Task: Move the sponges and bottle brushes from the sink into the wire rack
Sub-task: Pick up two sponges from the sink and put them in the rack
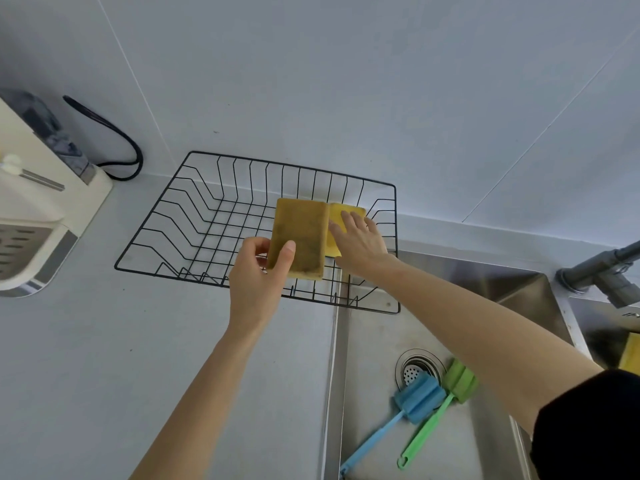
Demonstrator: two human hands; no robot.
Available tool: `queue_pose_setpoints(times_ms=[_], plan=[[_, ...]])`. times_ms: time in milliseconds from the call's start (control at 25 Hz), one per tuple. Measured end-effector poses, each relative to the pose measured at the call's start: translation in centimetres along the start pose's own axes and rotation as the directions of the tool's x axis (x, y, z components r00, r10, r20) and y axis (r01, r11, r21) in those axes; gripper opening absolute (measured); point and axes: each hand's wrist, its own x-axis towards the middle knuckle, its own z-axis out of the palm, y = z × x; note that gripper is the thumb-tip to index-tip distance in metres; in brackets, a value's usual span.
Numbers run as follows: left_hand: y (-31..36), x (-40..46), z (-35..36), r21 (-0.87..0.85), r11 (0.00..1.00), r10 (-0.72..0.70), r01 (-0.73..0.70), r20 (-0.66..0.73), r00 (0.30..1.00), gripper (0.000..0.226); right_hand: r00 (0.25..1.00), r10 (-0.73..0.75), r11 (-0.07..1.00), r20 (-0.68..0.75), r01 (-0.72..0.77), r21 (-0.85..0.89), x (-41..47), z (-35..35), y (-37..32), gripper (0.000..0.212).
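A black wire rack (194, 209) stands on the counter, its right end over the sink's corner. My left hand (258, 275) pinches the near end of a dull yellow-green sponge (303, 233) held over the rack. My right hand (360, 239) lies with spread fingers on a brighter yellow sponge (337, 211) at the rack's right side; whether it grips that sponge is not clear. In the steel sink (374, 344) a blue bottle brush (412, 403) and a green bottle brush (450, 386) lie crossed near the drain. Another yellow sponge (631, 355) shows at the right edge, in a second basin.
A grey tap (602, 268) stands at the right between the basins. A cream-coloured holder (41, 209) with utensils and a black cord (117, 140) sit at the back left. Grey countertop (104, 358) spreads in front of the rack.
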Motion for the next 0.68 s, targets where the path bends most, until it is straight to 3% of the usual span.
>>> queue_pose_setpoints(times_ms=[280, 440, 680], plan=[[0.0, 2.4, 0.3, 0.102, 0.994, 0.028, -0.028, -0.001, 1.0, 0.023, 0.992, 0.008, 1.0, -0.128, -0.006, 0.016, 1.0, 0.6, 1.7, 0.075], [0.1, 5.1, 1.3, 0.27, 0.961, 0.042, -0.054, 0.05, 0.998, 0.026, 0.989, -0.02, 0.999, -0.145, 0.027, 0.043, 1.4, 1.1, 1.7, 0.074], [-1.2, 9.6, 3.4, 0.513, 0.857, -0.043, -0.043, 0.155, 0.987, 0.041, 0.985, 0.003, 0.996, -0.173, 0.014, 0.092, 1.9, 1.3, 2.3, 0.062]])
